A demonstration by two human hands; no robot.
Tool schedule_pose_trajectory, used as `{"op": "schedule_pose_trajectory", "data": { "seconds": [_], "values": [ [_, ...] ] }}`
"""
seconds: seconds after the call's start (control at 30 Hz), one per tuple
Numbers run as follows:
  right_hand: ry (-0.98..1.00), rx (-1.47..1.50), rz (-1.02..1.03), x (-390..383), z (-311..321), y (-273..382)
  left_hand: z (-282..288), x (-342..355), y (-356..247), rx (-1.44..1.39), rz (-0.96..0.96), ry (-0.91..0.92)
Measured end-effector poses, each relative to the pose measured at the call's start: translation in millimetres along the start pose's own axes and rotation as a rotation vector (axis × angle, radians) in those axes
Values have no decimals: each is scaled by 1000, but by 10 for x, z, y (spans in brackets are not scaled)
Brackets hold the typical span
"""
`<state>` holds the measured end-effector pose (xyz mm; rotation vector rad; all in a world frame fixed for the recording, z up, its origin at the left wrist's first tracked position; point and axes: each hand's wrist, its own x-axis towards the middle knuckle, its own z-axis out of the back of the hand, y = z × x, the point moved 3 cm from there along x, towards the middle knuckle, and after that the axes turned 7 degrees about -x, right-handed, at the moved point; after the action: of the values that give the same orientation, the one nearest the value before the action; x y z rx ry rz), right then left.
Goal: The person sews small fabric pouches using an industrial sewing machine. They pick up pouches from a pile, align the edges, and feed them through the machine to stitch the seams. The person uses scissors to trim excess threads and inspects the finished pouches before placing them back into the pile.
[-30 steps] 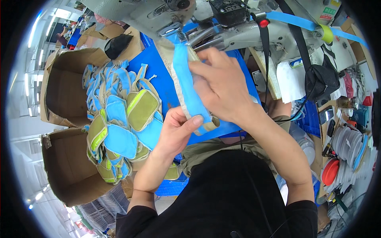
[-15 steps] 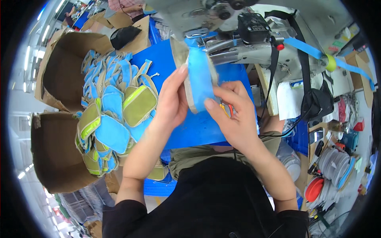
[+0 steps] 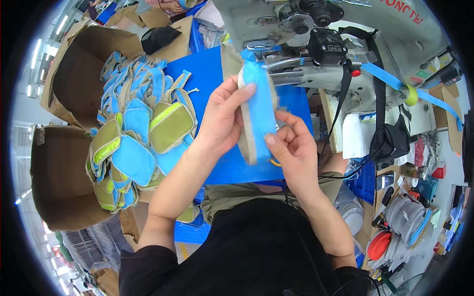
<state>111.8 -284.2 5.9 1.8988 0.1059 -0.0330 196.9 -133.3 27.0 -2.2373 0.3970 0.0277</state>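
A blue fabric strip piece with beige edges [image 3: 260,108] hangs from the sewing machine's needle area [image 3: 261,47] toward me. My left hand [image 3: 224,116] grips its left side, thumb on the blue face and fingers behind. Lower down, my right hand [image 3: 296,153] pinches the right edge between thumb and bent fingers. A small yellow-orange loop [image 3: 275,162] shows beside the right hand, below the fabric; the rest of that tool is hidden. Left of my left hand lies a pile of blue and olive fabric pads [image 3: 137,164], some with bright yellow-green strips.
Two open cardboard boxes [image 3: 64,177] stand at the left. The blue table [image 3: 197,69] lies under the work. A blue tape [image 3: 382,75] runs into the machine through a yellow guide [image 3: 412,93]. At the right are stacked white reels [image 3: 405,212] and a black pouch [image 3: 390,140].
The fabric piece now reaches farther toward me and appears slightly more to the right. My left thumb has moved onto its blue face. Less of the tool by my right hand shows.
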Motion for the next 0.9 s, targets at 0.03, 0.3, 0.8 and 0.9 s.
{"op": "schedule_pose_trajectory", "data": {
  "seconds": [0.03,0.3,0.8,0.9],
  "values": [
    [-9,-12,-6,-2,18,18,-10,7,-11,13,-8,-4],
    [-4,182,-159,-73,-56,114,310,847,-257,-37,-28,-93],
    [36,-344,246,-164,-18,341,131,-77,-440,1376,-1041,-77],
    [70,-335,274,-138,-78,298,-247,-206,-409,1675,-1326,341]
  ]
}}
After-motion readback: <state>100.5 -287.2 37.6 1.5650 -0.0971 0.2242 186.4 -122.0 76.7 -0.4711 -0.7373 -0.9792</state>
